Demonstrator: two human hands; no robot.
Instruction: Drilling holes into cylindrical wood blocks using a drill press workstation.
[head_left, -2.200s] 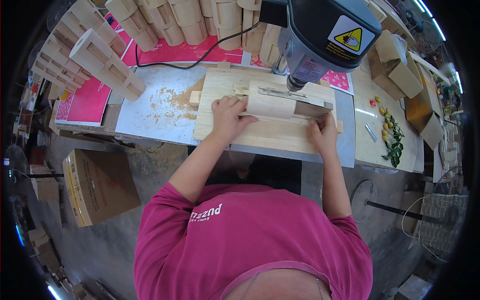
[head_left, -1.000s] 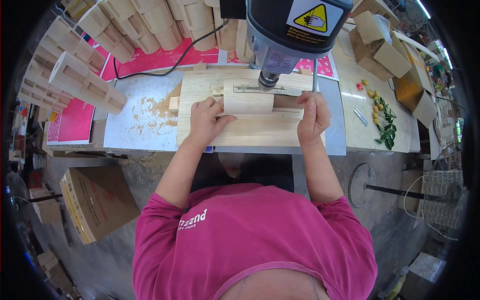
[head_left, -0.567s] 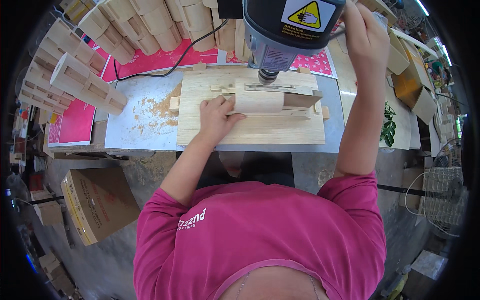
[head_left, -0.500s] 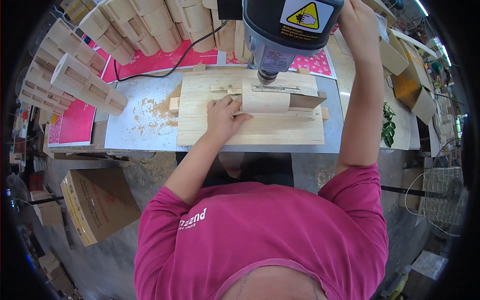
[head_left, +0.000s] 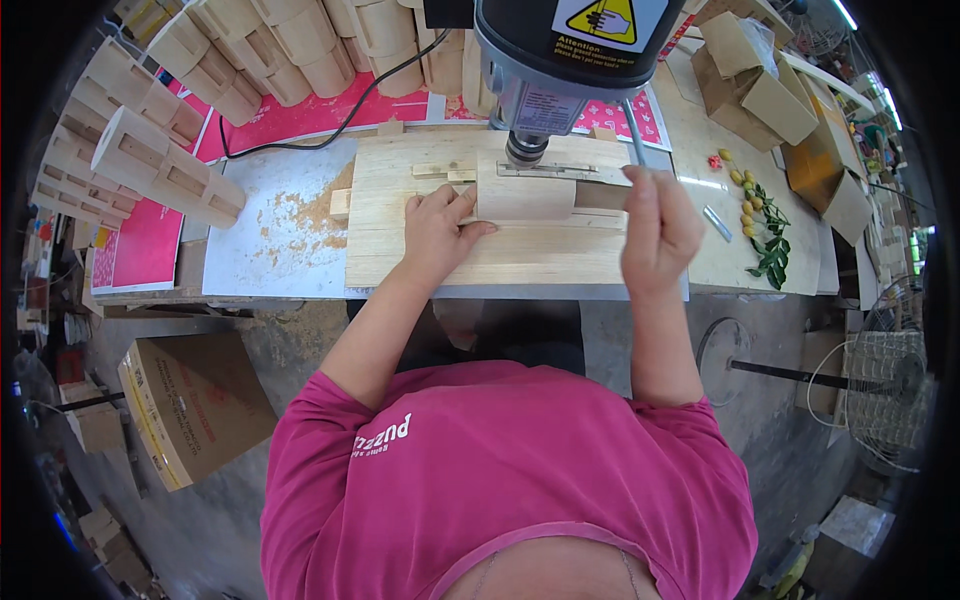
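Observation:
A pale wooden cylinder (head_left: 525, 197) lies on its side on a flat wooden board (head_left: 480, 268), and a narrow slot runs along its top. My left hand (head_left: 440, 228) rests at the cylinder's left end, fingers bent against it and thumb along its near side. Over the slot hangs the chuck (head_left: 527, 147) of a drill press (head_left: 550, 60); I cannot make out the bit's tip. To the right, my right hand (head_left: 660, 225) is closed round the end of the press's metal lever (head_left: 634, 130).
Several slotted wooden cylinders (head_left: 165, 170) stand at the back left. Sawdust (head_left: 310, 225) covers part of the white sheet. A black cable (head_left: 350, 130) crosses behind. On the right are small yellow fruits (head_left: 748, 205), green leaves (head_left: 775, 262) and open cardboard boxes (head_left: 745, 85).
My right hand has come down and toward me, bringing the lever into view. The chuck sits lower over the cylinder. My left hand keeps its place at the cylinder's end.

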